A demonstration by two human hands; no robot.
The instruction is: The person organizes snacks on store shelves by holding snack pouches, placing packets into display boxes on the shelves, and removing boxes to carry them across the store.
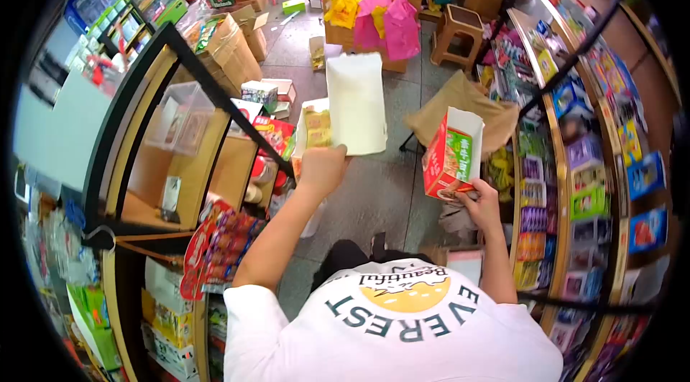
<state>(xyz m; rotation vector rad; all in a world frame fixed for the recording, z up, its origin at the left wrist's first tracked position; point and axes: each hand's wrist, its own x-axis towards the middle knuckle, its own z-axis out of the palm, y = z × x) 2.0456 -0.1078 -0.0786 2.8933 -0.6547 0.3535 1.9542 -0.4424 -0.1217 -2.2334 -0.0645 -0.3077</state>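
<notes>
My left hand is closed on the near edge of an open carton with a large white flap raised. Yellow packets show inside its left part. My right hand grips the near corner of a red open box with a white inside. Green and red packets lie in that box. The two boxes are held apart, the red one to the right over a brown cloth-like sheet.
Shelves of packaged goods line the right side. At the left stands a black-framed wooden shelf. Cardboard boxes are on the floor beyond it. A brown stool and a counter with pink bags stand ahead.
</notes>
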